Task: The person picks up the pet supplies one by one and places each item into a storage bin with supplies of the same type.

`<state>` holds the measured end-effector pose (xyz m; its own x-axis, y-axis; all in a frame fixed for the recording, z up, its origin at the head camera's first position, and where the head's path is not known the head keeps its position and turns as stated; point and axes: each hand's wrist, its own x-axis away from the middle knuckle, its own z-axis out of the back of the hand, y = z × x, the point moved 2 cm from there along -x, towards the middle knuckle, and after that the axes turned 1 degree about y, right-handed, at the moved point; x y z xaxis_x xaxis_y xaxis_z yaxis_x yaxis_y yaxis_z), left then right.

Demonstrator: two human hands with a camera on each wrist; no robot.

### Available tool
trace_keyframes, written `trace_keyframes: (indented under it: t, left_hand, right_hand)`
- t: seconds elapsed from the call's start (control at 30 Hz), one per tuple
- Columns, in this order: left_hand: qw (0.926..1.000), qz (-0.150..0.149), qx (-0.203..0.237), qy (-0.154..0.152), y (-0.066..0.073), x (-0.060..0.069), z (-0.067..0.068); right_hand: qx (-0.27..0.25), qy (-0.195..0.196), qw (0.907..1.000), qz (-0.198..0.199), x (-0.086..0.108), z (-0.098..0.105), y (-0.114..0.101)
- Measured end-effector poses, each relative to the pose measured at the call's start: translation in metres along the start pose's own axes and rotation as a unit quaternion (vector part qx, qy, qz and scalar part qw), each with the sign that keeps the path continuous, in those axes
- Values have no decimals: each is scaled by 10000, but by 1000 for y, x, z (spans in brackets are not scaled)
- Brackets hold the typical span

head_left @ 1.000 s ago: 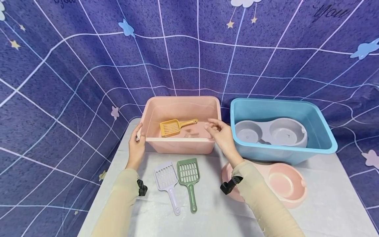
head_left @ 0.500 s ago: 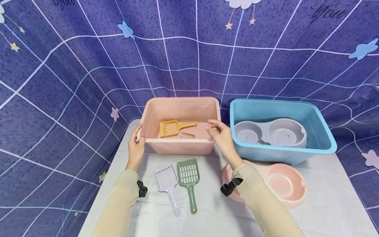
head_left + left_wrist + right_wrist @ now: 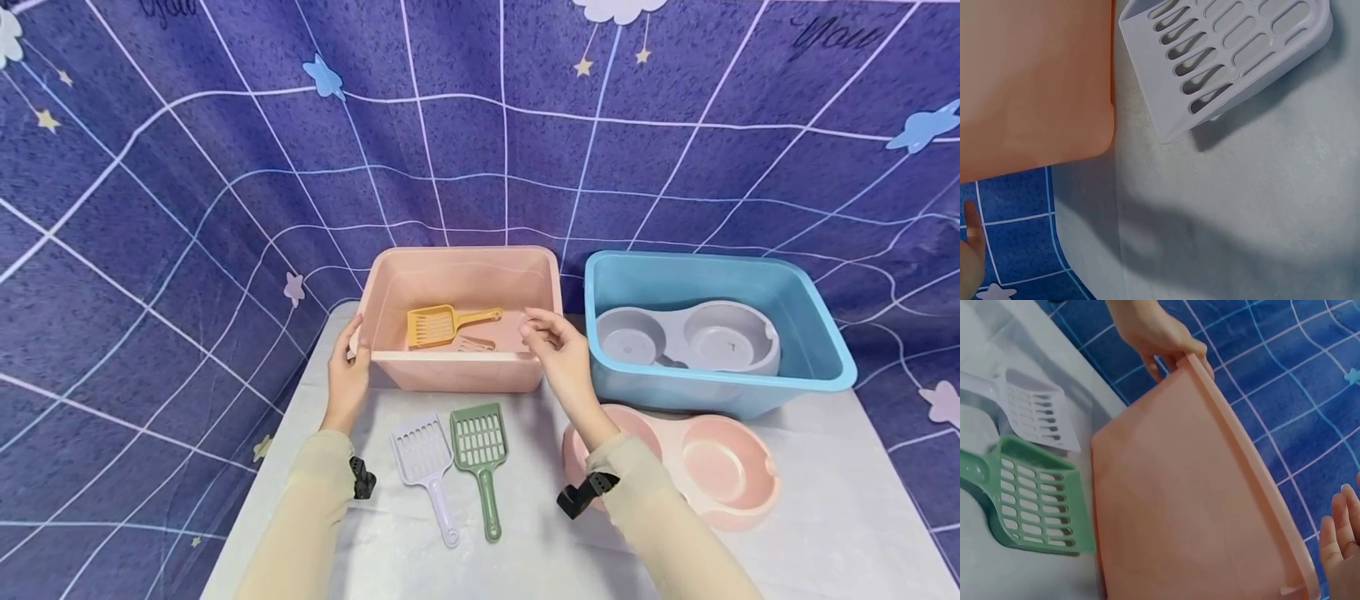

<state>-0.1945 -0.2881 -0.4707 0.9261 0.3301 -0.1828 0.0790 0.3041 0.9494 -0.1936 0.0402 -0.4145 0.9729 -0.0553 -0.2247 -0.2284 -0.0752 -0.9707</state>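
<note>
My left hand point(image 3: 348, 383) grips the left front corner of the pink litter box point(image 3: 455, 374), thumb and fingers around the rim. My right hand point(image 3: 561, 354) hovers at the box's right front corner, fingers loosely bent with nothing between them; in the right wrist view its fingers point(image 3: 1330, 540) stand apart from the rim. Inside the box lies a yellow litter scoop point(image 3: 433, 326), handle to the right. Beside it a pink slotted scoop point(image 3: 477, 344) shows only partly, the front wall hiding the rest. A lilac scoop point(image 3: 422, 450) and a green scoop point(image 3: 480, 437) lie in front.
A blue litter box point(image 3: 697, 385) stands to the right, holding a grey double bowl point(image 3: 678, 325). In front of it is a pink double bowl point(image 3: 720, 471), partly under the right forearm. A purple curtain point(image 3: 450, 125) hangs behind the white table point(image 3: 540, 550).
The pink scoop, a blur inside the box one second ago, now lies still on its floor. Both hands have stayed nearly in place.
</note>
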Motion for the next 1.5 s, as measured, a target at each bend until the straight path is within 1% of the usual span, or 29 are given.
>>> trace_keyframes:
  t: [0.07,0.17,0.2,0.23,0.33,0.43,0.67,0.93,1.17,1.27,1.37,1.5]
  left_hand:
    - [10000,-16,-29,29,-2,0,-1]
    - [9999,-111,-35,124,-16,-4,-3]
    - [9999,-106,-43,126,-17,-4,-3]
    - [9998,-113,-40,139,-17,-4,-3]
    - [9998,-87,-73,169,-18,-4,-3]
    - [9997,-69,-107,205,-17,-5,-3]
    - [9995,-121,-164,256,-16,-4,-2]
    - [9993,-49,-187,312,-19,-5,-2]
    - [9995,-94,-65,286,-18,-5,-2]
    - [9994,-87,-92,320,-19,-5,-1]
    - [9991,-88,-193,370,-20,-6,-1]
    - [9988,-124,-219,427,-19,-6,-1]
  right_hand:
    - [-68,-46,9999,-67,3,1,-2]
    - [-100,-96,9998,-165,8,2,-5]
    - [-114,-83,9998,-149,9,3,-1]
    - [-139,-73,9998,-106,9,4,3]
    - [-129,-20,9999,49,14,4,1]
    - [-156,9,9998,106,19,4,0]
    - [-121,-158,9998,-15,30,2,-4]
    - [-99,-324,9994,-62,37,5,-5]
    - [58,-648,9977,-202,46,8,-3]
    - [45,-754,9968,-243,50,10,-2]
    - [70,-776,9967,-242,55,11,-2]
    - [142,-803,9964,-243,60,12,1]
